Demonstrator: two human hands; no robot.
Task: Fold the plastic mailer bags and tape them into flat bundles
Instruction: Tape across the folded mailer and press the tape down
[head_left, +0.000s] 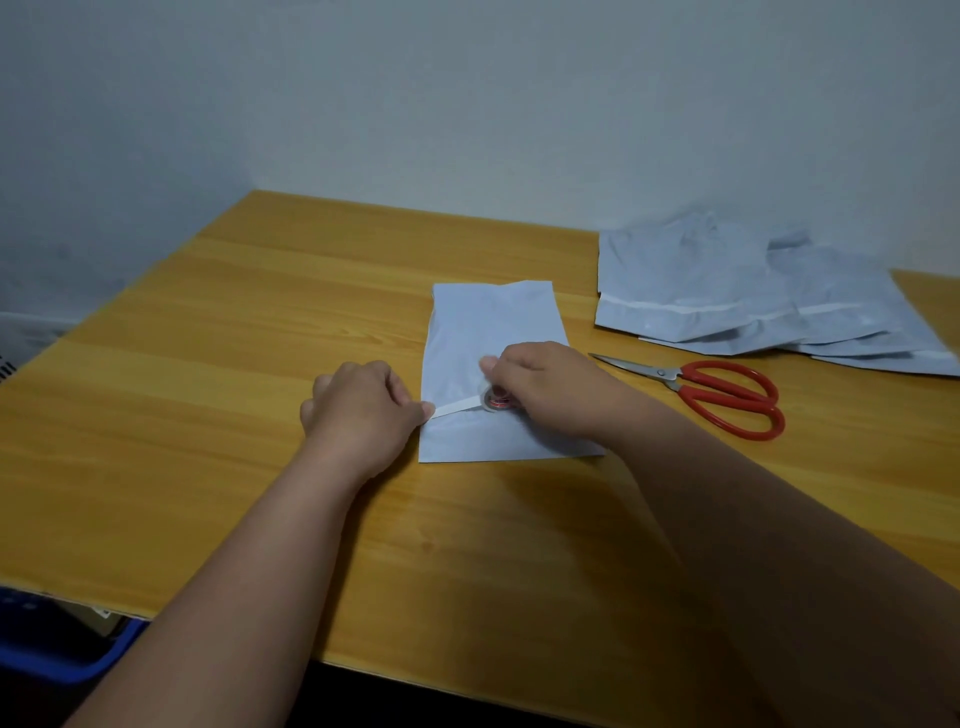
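Seen from a head-worn camera looking down, a wooden desk (208, 415) with a yellow-brown grain stands against a pale grey-blue wall.

Near the middle of the desk lies a folded mailer bag (488, 322), pale blue-white plastic, flattened into a tall narrow rectangle. Everything else is placed here in relation to it.

The right hand (545, 387) rests on the lower half of the folded mailer bag, fingers curled around a small roll of clear tape (496, 400) with a reddish core, holding the roll against the plastic. A strip of tape (454, 408) runs from the roll to the bag's left edge.

The left hand (363, 405) sits just off the left edge of the folded mailer bag, fingers curled, pinching the free end of the strip between thumb and fingertips right at that edge. Both bare forearms reach in from the bottom of the view.

To the right of the folded mailer bag, a pair of red-handled scissors (722, 395) lies flat on the desk, closed, blades pointing towards the bag but not touching it.

Beyond the scissors, at the far right of the bag, a loose pile of unfolded mailer bags (727, 291) overlaps untidily, white adhesive strips showing along their edges.

Below the desk's near left corner, far from the folded mailer bag, part of a blue plastic crate (62, 660) shows.
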